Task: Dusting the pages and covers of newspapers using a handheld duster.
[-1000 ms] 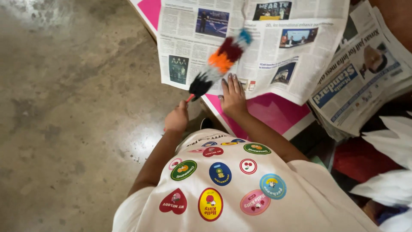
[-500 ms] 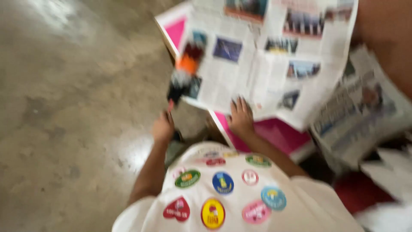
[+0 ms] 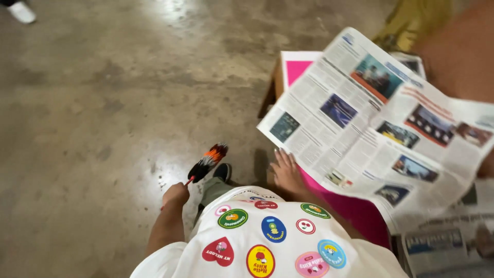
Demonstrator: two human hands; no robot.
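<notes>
My left hand [image 3: 176,194] is closed around the thin handle of a small duster [image 3: 207,162] with black, orange and red fluffy bristles, held out over the concrete floor. My right hand [image 3: 286,172] rests with fingers spread at the near edge of an opened newspaper [image 3: 375,123], touching its lower left border. The newspaper lies spread over a bright pink tabletop [image 3: 301,67]. My white shirt with several round coloured stickers fills the bottom of the view.
Polished grey concrete floor [image 3: 113,103] covers the left and top. A dark shoe [image 3: 223,172] shows under the duster. More folded newspapers [image 3: 442,247] lie at the lower right. A white shoe [image 3: 21,11] sits at the top left corner.
My left hand has drawn the duster off the newspaper and down to the left, over the floor. The view has swung left. My right hand stays at the paper's edge.
</notes>
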